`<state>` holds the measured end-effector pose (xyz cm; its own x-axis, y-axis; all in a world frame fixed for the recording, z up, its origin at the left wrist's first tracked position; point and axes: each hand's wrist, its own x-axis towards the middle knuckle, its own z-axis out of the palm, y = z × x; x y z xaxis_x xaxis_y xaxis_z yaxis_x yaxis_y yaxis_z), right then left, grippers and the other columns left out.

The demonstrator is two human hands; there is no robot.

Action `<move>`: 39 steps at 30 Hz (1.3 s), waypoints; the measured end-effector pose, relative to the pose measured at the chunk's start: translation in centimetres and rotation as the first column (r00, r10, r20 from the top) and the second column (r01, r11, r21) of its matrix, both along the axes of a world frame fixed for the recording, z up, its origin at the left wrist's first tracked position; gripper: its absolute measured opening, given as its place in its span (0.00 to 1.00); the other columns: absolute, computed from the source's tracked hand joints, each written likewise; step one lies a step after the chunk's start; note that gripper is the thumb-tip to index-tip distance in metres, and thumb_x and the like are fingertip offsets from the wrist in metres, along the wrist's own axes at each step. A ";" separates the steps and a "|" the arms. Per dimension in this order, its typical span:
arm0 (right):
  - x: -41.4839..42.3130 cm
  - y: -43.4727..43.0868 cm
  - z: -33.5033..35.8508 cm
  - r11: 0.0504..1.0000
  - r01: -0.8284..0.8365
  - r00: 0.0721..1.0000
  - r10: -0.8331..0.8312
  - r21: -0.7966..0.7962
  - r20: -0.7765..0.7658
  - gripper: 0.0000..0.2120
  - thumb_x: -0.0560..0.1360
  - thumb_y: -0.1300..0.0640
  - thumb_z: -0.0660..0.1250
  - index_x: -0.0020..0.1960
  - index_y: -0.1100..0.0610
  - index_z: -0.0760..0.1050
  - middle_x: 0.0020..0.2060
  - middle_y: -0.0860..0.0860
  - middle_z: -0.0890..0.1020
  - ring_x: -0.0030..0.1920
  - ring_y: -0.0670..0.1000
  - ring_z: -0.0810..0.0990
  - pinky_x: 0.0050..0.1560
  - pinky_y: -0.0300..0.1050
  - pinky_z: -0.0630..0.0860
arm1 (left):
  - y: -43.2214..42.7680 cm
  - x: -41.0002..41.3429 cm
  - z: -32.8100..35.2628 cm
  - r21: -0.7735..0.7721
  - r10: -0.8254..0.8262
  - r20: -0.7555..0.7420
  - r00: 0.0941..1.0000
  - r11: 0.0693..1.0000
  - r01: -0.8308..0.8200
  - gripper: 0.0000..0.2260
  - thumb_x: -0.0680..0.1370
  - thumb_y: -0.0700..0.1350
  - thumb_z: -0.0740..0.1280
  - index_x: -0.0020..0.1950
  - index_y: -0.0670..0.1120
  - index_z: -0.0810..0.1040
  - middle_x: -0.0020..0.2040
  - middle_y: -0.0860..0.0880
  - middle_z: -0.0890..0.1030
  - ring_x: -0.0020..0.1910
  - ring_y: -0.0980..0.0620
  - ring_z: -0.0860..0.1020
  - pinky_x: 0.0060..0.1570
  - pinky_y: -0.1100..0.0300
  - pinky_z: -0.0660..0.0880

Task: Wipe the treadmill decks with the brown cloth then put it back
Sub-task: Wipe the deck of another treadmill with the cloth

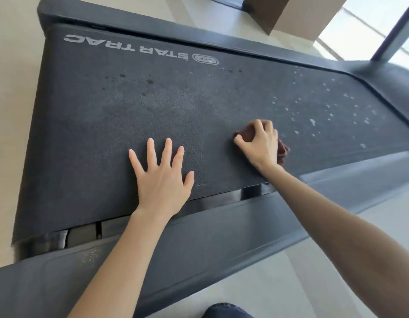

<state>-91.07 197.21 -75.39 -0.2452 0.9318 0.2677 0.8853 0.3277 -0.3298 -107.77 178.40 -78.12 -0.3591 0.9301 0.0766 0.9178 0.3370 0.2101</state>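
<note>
Clamped on the bunched brown cloth (283, 151), the right hand (259, 143) presses it to the treadmill deck (107, 115) near its near edge, white droplets (312, 121) lying just beyond toward the right end; the left hand (162, 180) rests flat, fingers spread.

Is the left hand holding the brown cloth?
No, the left hand lies flat on the belt; the right hand grips the brown cloth.

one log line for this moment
right hand: grips crumpled brown cloth on dark treadmill belt; left hand: flat on belt
</note>
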 end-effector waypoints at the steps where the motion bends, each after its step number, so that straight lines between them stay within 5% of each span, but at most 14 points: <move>1: -1.1 -1.3 -0.1 0.996 -0.089 0.996 0.089 0.007 -0.009 0.19 0.69 0.43 0.68 0.54 0.53 0.73 0.58 0.53 0.71 0.57 0.59 0.69 0.57 0.49 0.65 | -0.1 0.0 0.0 0.006 -0.003 -0.008 1.000 1.000 0.003 0.29 0.77 0.61 0.46 0.76 0.52 0.53 0.78 0.48 0.52 0.75 0.40 0.45 0.68 0.33 0.42; 7: -1.9 -5.7 0.3 0.878 -0.478 0.878 0.478 -0.002 0.034 0.21 0.68 0.43 0.67 0.59 0.49 0.73 0.61 0.47 0.71 0.60 0.53 0.70 0.58 0.46 0.68 | -0.7 -0.6 0.0 0.026 -0.007 -0.002 1.000 1.000 0.007 0.29 0.77 0.62 0.46 0.76 0.54 0.54 0.78 0.51 0.52 0.76 0.43 0.45 0.70 0.36 0.43; 11: 2.5 -4.9 1.1 0.875 -0.481 0.875 0.483 -0.059 0.022 0.27 0.66 0.43 0.67 0.64 0.47 0.72 0.66 0.43 0.70 0.66 0.48 0.68 0.65 0.52 0.67 | -0.9 -0.5 0.2 0.005 -0.018 -0.012 1.000 1.000 0.018 0.29 0.77 0.61 0.47 0.76 0.54 0.54 0.78 0.50 0.52 0.76 0.42 0.46 0.70 0.36 0.44; 18: 4.2 -3.2 0.4 0.831 -0.552 0.833 0.553 -0.070 -0.008 0.34 0.64 0.43 0.68 0.69 0.49 0.67 0.65 0.41 0.70 0.65 0.44 0.68 0.65 0.33 0.61 | 0.7 0.6 1.1 -0.038 -0.023 0.015 1.000 0.999 0.023 0.31 0.75 0.59 0.56 0.73 0.44 0.64 0.75 0.45 0.61 0.74 0.38 0.54 0.67 0.32 0.50; 24: 1.2 4.1 0.5 0.785 -0.617 0.785 0.609 -0.056 -0.112 0.28 0.63 0.46 0.67 0.62 0.53 0.73 0.59 0.47 0.74 0.61 0.50 0.72 0.63 0.45 0.68 | 5.1 2.3 1.2 -0.073 -0.042 -0.042 0.998 0.997 0.039 0.34 0.75 0.62 0.46 0.76 0.46 0.56 0.77 0.48 0.54 0.76 0.43 0.49 0.69 0.33 0.49; 27: -1.1 9.4 0.7 0.797 -0.601 0.797 0.591 -0.062 -0.128 0.27 0.64 0.50 0.70 0.62 0.54 0.73 0.60 0.50 0.74 0.62 0.52 0.72 0.65 0.53 0.68 | 6.3 3.3 1.1 -0.046 -0.015 -0.037 0.999 0.999 0.013 0.32 0.76 0.63 0.48 0.74 0.45 0.61 0.76 0.48 0.60 0.75 0.42 0.54 0.67 0.30 0.51; 32: -1.9 12.8 0.1 0.766 -0.641 0.763 0.631 -0.041 -0.141 0.27 0.64 0.46 0.68 0.61 0.53 0.73 0.60 0.49 0.74 0.62 0.52 0.71 0.64 0.46 0.67 | 6.3 3.7 0.7 -0.061 -0.033 -0.072 0.997 0.998 0.029 0.31 0.76 0.61 0.49 0.73 0.45 0.65 0.74 0.48 0.64 0.74 0.42 0.59 0.66 0.30 0.56; 39: 3.9 5.9 0.1 0.383 -0.923 0.383 0.913 -0.030 -0.138 0.28 0.63 0.47 0.69 0.60 0.56 0.76 0.61 0.51 0.75 0.67 0.52 0.70 0.67 0.47 0.67 | 6.4 4.6 1.5 -0.103 0.053 -0.068 0.996 0.993 -0.060 0.30 0.76 0.61 0.50 0.73 0.48 0.64 0.75 0.52 0.61 0.75 0.48 0.55 0.69 0.35 0.54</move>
